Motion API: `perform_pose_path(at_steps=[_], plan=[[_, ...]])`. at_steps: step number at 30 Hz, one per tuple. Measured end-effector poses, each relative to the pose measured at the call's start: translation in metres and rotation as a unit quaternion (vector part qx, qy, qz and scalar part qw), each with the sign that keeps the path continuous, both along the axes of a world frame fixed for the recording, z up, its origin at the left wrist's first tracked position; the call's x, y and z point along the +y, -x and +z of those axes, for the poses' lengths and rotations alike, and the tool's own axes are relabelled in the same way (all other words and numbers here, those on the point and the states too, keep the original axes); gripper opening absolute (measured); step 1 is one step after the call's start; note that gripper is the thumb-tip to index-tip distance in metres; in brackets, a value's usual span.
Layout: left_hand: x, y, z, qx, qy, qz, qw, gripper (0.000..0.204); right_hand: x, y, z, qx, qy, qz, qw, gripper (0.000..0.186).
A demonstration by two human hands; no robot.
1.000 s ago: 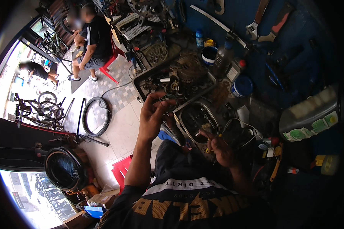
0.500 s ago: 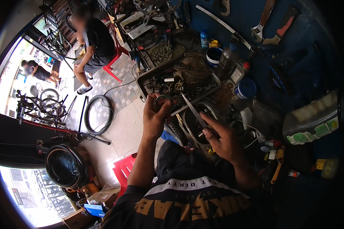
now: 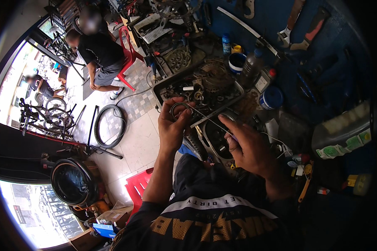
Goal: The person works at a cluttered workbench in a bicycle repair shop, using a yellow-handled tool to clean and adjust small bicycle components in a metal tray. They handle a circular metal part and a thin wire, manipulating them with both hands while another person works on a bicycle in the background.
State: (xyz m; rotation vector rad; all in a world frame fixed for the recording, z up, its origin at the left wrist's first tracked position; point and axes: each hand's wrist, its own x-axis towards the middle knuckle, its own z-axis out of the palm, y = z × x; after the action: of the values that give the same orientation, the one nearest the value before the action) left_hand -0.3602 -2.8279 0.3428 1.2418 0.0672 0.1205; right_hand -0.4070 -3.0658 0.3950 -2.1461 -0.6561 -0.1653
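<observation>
Between the thumb and fingers of my left hand (image 3: 171,127) is a dark metal ring (image 3: 174,108), held upright over the near edge of a parts tray (image 3: 235,99). My right hand (image 3: 252,147) grips a narrow-bladed knife (image 3: 209,118) with its index finger stretched along it. The blade is seen nearly edge-on, and its tip reaches the ring's right side beside my left fingers. Whether the tip touches the ring is too small to tell. Greasy sprockets (image 3: 215,79) and loose metal parts lie in the tray just beyond both hands.
Right of the tray stand a blue tub (image 3: 271,98), a dark bottle (image 3: 252,65) and a grey bottle (image 3: 264,80). Tools hang on the blue wall, including an adjustable wrench (image 3: 285,35). A tyre (image 3: 109,126) lies on the floor; a person (image 3: 100,54) is near a red chair (image 3: 132,56).
The knife has turned from showing its flat side to edge-on, and its tip has come down to the ring. My left hand has barely moved. The person by the chair leans further forward.
</observation>
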Motion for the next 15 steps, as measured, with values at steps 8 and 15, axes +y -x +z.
perform_pose_path(at_steps=[8, 15], plan=[[0.005, -0.001, 0.001, 0.014, -0.051, 0.006, 0.999, 0.034, 0.001, -0.006, 0.004, -0.034, 0.007, -0.004, 0.999, 0.047], [0.007, 0.005, 0.006, -0.012, -0.061, 0.01, 0.998, 0.037, 0.003, -0.001, 0.011, -0.069, 0.127, 0.008, 0.989, 0.065]])
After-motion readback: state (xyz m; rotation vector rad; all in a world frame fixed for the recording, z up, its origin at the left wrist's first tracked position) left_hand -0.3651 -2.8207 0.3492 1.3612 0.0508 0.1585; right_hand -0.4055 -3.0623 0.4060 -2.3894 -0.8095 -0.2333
